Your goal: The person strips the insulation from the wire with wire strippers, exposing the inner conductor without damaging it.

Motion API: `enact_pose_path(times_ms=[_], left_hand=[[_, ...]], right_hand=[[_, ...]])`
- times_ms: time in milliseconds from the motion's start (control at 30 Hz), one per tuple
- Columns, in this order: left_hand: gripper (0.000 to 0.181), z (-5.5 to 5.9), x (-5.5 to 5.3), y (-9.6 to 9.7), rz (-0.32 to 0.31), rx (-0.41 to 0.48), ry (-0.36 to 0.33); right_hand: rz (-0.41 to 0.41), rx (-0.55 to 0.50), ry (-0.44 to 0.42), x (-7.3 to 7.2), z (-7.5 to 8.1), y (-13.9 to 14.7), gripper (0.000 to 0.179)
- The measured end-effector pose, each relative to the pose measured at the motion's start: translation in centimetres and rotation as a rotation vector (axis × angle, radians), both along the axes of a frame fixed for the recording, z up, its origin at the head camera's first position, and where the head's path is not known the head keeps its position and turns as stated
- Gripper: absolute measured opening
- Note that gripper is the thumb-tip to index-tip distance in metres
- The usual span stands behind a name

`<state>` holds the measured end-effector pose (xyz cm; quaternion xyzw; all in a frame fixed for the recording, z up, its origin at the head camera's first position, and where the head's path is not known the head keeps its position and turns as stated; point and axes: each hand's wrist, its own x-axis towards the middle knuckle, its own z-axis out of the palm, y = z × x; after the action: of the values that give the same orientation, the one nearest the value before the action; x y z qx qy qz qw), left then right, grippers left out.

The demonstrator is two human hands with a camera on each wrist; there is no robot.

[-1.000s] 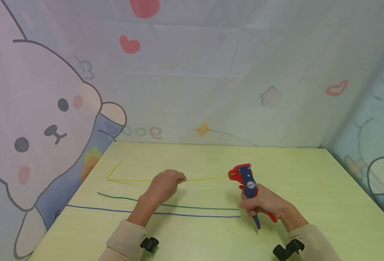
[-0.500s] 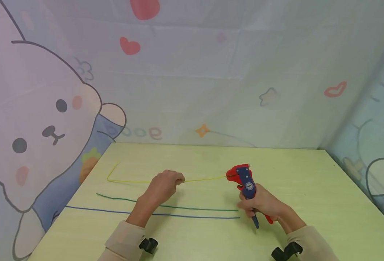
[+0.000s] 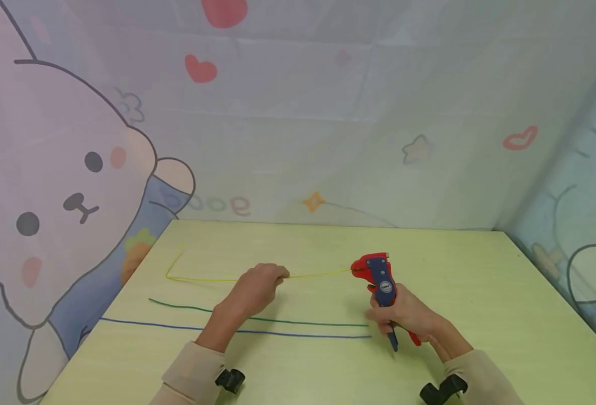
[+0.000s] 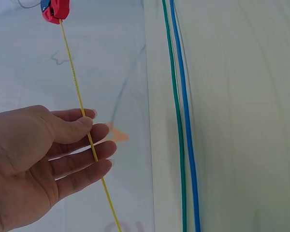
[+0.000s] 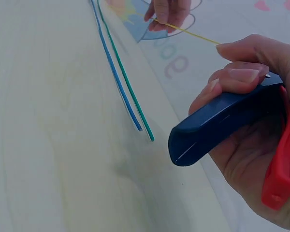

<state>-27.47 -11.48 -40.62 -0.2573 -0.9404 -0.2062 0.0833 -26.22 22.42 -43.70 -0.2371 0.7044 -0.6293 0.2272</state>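
Observation:
My right hand (image 3: 404, 312) grips the handles of a red and blue wire stripper (image 3: 380, 275), its red head turned left. In the right wrist view, fingers wrap the blue handle (image 5: 208, 123), with the red handle (image 5: 282, 164) against the palm. A yellow wire (image 3: 323, 274) runs from the stripper's mouth leftward to my left hand (image 3: 257, 287). There, in the left wrist view, thumb and index finger pinch the yellow wire (image 4: 73, 72), which crosses the other loosely bent fingers. Its far end lies bent on the table at left; the end inside the stripper is hidden.
A green wire (image 3: 303, 322) and a blue wire (image 3: 308, 335) lie side by side on the pale wooden table (image 3: 480, 292), nearer than the yellow one and partly under the left forearm. A printed cloth backdrop (image 3: 298, 140) stands behind the table.
The wire stripper and right hand have shifted very slightly left, and the handles sit a little differently. The left hand still pinches the yellow wire in nearly the same spot.

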Motion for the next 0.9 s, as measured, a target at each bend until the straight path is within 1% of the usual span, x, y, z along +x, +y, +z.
enact_pose_path(times_ms=[133, 267, 467, 600, 733, 900], left_hand=[[0.019, 0.1, -0.1, 0.1, 0.025, 0.002, -0.001], [0.018, 0.1, -0.1, -0.1, 0.040, -0.004, 0.026], [0.019, 0.3, -0.1, -0.3, 0.031, -0.006, 0.042], [0.020, 0.5, -0.2, -0.3, 0.034, -0.003, 0.041], [0.019, 0.6, -0.2, -0.3, 0.034, -0.002, 0.047], [0.019, 0.5, -0.2, -0.3, 0.030, -0.007, 0.047]], right_hand=[[-0.018, -0.006, 0.021, 0.2, -0.1, -0.5, 0.025], [-0.029, -0.018, 0.032, 0.5, -0.1, -1.1, 0.028], [-0.063, -0.052, 0.029, 0.8, -0.2, -1.7, 0.025], [-0.080, -0.048, 0.021, 0.7, -0.2, -1.9, 0.024], [-0.074, -0.037, 0.005, 0.5, -0.1, -1.7, 0.023], [-0.027, -0.043, -0.028, 0.5, -0.1, -1.1, 0.019]])
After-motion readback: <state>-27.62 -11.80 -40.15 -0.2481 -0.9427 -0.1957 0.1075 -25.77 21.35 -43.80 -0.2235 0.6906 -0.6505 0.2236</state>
